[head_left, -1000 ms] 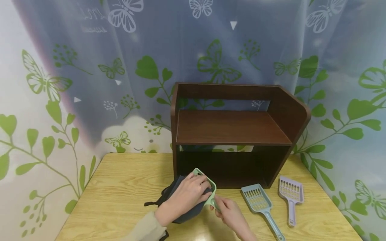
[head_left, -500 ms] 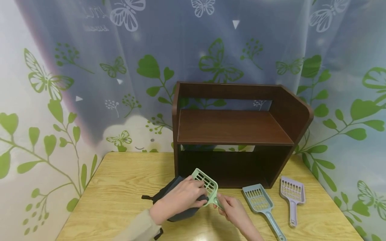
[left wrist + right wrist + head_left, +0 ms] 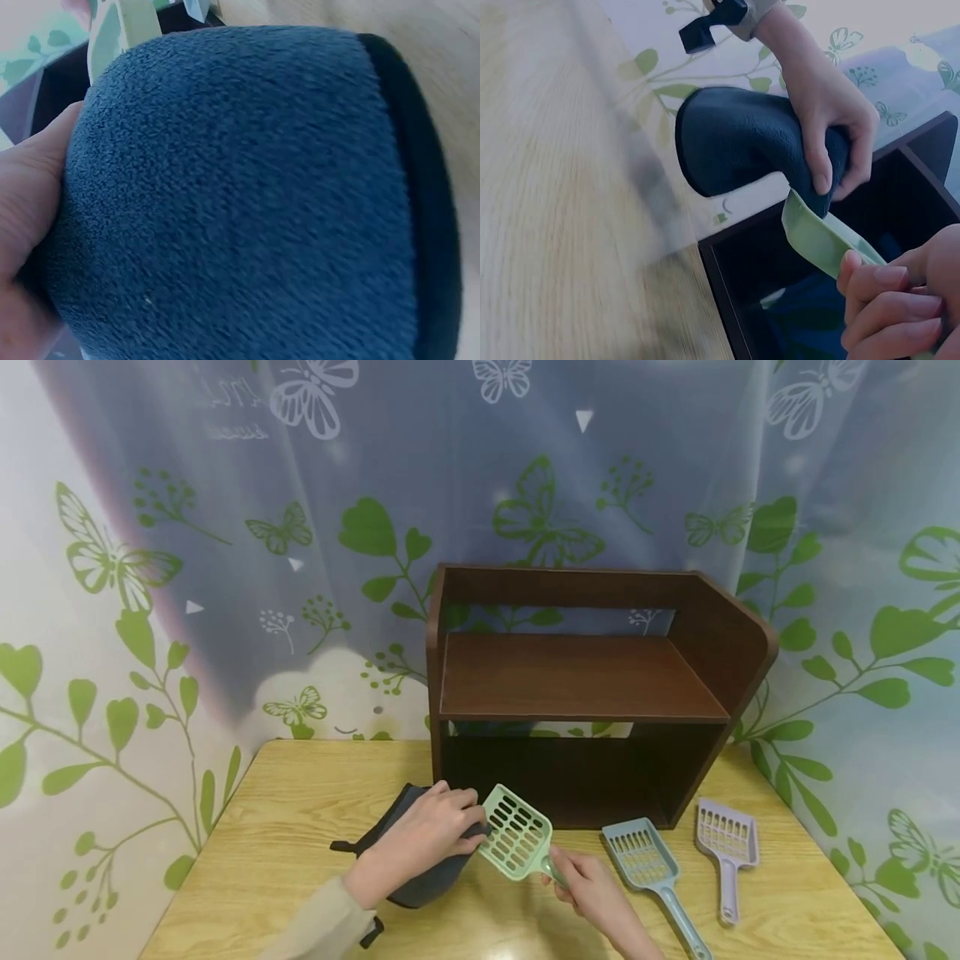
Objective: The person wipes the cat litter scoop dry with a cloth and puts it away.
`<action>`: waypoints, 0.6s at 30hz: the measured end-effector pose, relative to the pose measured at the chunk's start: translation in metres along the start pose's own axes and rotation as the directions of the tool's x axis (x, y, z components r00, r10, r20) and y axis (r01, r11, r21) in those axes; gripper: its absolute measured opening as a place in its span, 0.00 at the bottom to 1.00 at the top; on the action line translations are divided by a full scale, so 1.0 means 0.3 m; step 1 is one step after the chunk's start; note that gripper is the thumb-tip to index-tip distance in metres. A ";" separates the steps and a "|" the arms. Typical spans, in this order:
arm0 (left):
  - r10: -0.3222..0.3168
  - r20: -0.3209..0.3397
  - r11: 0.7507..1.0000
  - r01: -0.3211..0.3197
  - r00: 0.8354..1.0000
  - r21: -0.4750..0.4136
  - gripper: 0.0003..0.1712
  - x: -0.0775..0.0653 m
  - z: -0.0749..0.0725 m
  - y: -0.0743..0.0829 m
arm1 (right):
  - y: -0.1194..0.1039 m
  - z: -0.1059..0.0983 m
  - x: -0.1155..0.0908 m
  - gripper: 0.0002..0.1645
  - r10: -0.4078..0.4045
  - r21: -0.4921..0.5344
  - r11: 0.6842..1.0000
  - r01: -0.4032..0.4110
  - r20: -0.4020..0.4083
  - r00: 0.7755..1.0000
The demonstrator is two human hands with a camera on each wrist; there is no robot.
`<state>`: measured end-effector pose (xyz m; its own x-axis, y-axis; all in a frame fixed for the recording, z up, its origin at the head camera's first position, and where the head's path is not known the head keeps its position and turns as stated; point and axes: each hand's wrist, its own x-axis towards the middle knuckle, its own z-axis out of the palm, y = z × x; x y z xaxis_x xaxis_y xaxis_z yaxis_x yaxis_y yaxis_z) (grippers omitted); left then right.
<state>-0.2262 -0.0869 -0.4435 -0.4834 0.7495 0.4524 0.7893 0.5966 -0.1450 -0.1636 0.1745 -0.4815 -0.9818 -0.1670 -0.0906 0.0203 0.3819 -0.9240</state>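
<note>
My left hand [image 3: 429, 828] grips a dark blue plush cloth [image 3: 429, 882] with black edging and a strap at its far end. In the left wrist view, the fuzzy face of the cloth [image 3: 240, 195] fills most of the picture, with the thumb at its left edge. A pale green slotted litter scoop [image 3: 517, 833] is held by its handle in my right hand [image 3: 596, 889], above the table. Seen from the right wrist, the folded cloth [image 3: 731, 139] meets the far edge of the scoop [image 3: 814, 244], pinched there by the left thumb and fingers.
A blue litter scoop [image 3: 642, 856] and a purple one [image 3: 725, 835] lie on the wooden table [image 3: 315, 793] to the right. Behind stands a dark brown two-tier shelf [image 3: 585, 677]. A patterned curtain [image 3: 420, 460] hangs at the back.
My left hand and the cloth have slid leftward across the green scoop to its left edge, uncovering its slots. The scoop and right hand have shifted slightly right.
</note>
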 end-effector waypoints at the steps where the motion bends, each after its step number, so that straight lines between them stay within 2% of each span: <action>1: -0.015 -0.026 1.000 0.015 1.000 -0.010 0.08 -0.005 0.005 -0.004 | 0.003 -0.004 0.000 0.30 0.004 0.003 1.000 -0.004 -0.007 1.000; 5: -0.135 -0.102 0.989 0.127 0.986 -0.081 0.08 -0.024 0.028 -0.018 | 0.010 -0.024 0.000 0.31 0.042 0.037 0.998 -0.041 -0.040 0.998; 8: -0.267 -0.106 0.955 0.247 0.958 -0.166 0.07 -0.035 0.043 -0.022 | 0.010 -0.036 0.000 0.32 0.067 0.081 0.995 -0.064 -0.038 0.997; 10: -0.356 -0.083 0.910 0.325 0.931 -0.256 0.06 -0.038 0.049 -0.022 | 0.008 -0.038 0.001 0.32 0.073 0.101 0.992 -0.070 -0.027 0.997; 13: -0.457 -0.029 0.815 0.405 0.889 -0.414 0.04 -0.039 0.051 -0.015 | 0.003 -0.032 0.002 0.32 0.074 0.121 0.990 -0.073 -0.008 0.997; 16: -0.516 0.022 0.714 0.444 0.856 -0.542 0.06 -0.036 0.052 -0.009 | -0.003 -0.022 0.004 0.33 0.074 0.137 0.988 -0.075 0.011 0.997; 18: -0.537 0.045 0.665 0.456 0.842 -0.591 0.08 -0.034 0.057 -0.008 | -0.007 -0.016 0.006 0.33 0.065 0.139 0.988 -0.066 0.012 0.998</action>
<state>-0.2296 -0.0909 -0.4628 -0.8482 0.3236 0.4193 0.5285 0.5692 0.6299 -0.1662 0.1777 -0.4780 -0.9761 -0.1528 -0.1547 0.1109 0.2621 -0.9587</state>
